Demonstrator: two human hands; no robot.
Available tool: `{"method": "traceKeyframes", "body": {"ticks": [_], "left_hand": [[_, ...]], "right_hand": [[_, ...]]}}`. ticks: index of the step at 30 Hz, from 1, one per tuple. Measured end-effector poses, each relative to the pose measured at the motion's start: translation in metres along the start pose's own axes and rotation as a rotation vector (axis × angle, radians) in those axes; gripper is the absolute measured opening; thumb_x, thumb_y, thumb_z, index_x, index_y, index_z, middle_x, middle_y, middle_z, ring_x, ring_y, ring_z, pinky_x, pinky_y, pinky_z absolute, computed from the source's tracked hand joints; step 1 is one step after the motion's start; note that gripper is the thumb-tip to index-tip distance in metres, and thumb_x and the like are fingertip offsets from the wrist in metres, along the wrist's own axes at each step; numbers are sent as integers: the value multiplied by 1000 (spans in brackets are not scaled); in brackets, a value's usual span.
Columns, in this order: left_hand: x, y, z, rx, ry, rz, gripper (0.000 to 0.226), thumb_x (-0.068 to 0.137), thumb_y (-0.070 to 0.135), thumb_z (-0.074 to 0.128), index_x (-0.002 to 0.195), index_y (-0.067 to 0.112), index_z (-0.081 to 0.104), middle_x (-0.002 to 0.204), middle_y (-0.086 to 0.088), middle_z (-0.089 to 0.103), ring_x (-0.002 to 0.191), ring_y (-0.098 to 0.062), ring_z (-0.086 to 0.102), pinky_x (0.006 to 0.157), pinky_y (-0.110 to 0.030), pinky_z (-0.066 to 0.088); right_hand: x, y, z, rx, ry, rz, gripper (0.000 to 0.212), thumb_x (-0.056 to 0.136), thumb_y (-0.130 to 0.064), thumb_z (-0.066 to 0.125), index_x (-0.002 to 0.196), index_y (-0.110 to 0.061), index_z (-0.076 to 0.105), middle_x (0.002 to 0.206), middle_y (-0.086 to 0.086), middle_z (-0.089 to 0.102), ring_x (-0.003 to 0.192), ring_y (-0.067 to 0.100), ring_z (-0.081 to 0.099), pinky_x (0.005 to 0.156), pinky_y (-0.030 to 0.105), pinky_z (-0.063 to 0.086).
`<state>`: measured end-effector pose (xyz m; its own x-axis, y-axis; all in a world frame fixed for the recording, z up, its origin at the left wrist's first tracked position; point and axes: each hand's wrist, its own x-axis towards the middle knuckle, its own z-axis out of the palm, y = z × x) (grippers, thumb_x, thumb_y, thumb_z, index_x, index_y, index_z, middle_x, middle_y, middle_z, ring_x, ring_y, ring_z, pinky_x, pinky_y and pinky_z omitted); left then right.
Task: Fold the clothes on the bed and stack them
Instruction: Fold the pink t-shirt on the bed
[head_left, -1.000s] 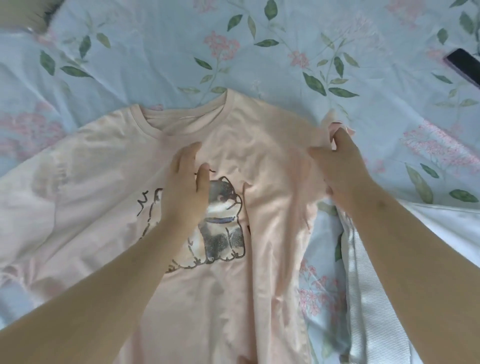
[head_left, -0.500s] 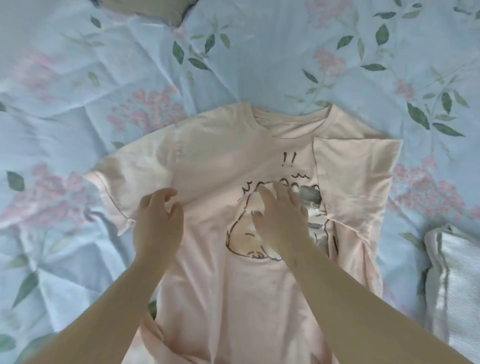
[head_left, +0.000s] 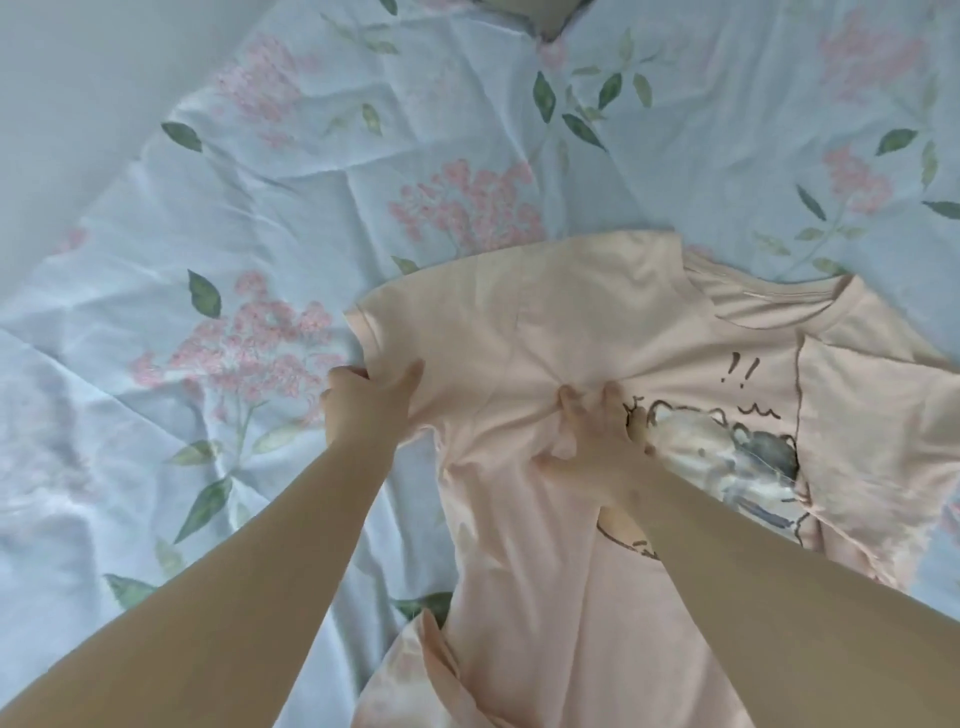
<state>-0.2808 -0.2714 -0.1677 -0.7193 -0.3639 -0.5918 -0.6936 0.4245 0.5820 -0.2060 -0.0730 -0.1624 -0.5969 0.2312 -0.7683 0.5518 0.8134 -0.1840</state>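
A peach T-shirt (head_left: 545, 322) lies front-up on the bed (head_left: 218, 218), in the right half of the view, with its collar (head_left: 779, 306) pointing away from the person and its hem running off the bottom edge. The bed is covered with a pale blue sheet printed with pink flower clusters and green leaves, and it is creased all over.

The 2 hands are apart, both on the shirt. The left hand (head_left: 371, 400) grips the edge of the shirt's short sleeve at the left of the view, with the thumb lying on top of the cloth and the fingers tucked underneath. The right hand (head_left: 597, 441) rests on the chest of the shirt just left of the cartoon animal print (head_left: 727, 452), fingers pointing away from the person. The cloth puckers into folds around its fingertips and thumb. I cannot tell whether it pinches that cloth or only presses it down.

On the shirt's other side, 1 sleeve panel (head_left: 857, 415) is folded inward over the front and covers the right edge of the print. Above the print are 2 drawn exclamation marks.

At the top edge, a corner of some beige fabric item (head_left: 540, 15) lies on the sheet.
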Motion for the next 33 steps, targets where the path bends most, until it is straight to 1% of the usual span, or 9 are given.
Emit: {"method": "traceKeyframes", "body": {"ticks": [4,8,12,18,22,24,28,30,33], "left_hand": [[6,27,2,306,-93,222,34,90,45,52,98,12,51,83,2,55,84,-26,54,75,-32,45],[22,59,-4,-29,-69,258,31,92,29,47,64,14,45,63,-1,41,61,-21,37,56,-27,29],[28,49,-9,-111,102,314,28,93,17,39,67,23,45,64,3,41,60,-18,36,56,-29,29],[22,28,-8,41,12,84,36,88,32,57,62,11,43,63,-3,46,66,-27,46,58,-33,43],[-2,57,-1,46,-49,207,7,82,9,57,82,15,54,72,3,49,71,-21,50,60,-25,44],[-24,78,11,123,-60,434,34,85,5,46,113,23,55,79,6,53,69,-14,50,55,-23,37],[-72,91,59,190,-370,701,59,91,8,41,142,35,35,109,6,58,95,-23,60,78,-27,47],[-87,76,88,413,-589,712,65,96,21,48,150,31,14,149,1,31,129,-23,42,101,-26,35],[-99,46,105,625,-628,734,70,96,34,47,151,31,4,159,7,-1,143,-20,15,111,-35,22]], "right_hand": [[2,2,0,-9,-25,18,90,83,-60,54,146,-48,-9,153,-3,-33,142,32,-25,116,49,-1],[2,2,0,0,-40,13,90,82,-60,55,145,-50,-10,152,-4,-35,142,31,-27,116,49,-2],[3,5,1,29,-43,2,91,82,-60,55,144,-51,-10,152,-5,-35,141,30,-28,115,49,-4],[0,6,1,95,-26,-24,90,81,-58,57,144,-52,-7,152,-7,-34,141,28,-29,116,49,-5],[-7,16,-7,253,15,-134,86,85,-46,61,147,-47,1,157,-7,-23,145,24,-18,118,46,2],[-14,31,-16,511,113,-215,83,87,-35,63,149,-43,8,160,-6,-6,145,11,6,117,37,14],[-37,71,-30,733,397,-205,73,90,-25,58,148,-42,17,153,-14,23,139,7,25,114,37,26],[-47,90,-31,731,506,-172,69,91,-21,56,146,-43,21,148,-15,30,133,7,34,106,29,30],[-60,120,-26,715,654,-64,60,91,-18,54,143,-37,32,135,-10,40,118,10,48,95,31,39]]}}
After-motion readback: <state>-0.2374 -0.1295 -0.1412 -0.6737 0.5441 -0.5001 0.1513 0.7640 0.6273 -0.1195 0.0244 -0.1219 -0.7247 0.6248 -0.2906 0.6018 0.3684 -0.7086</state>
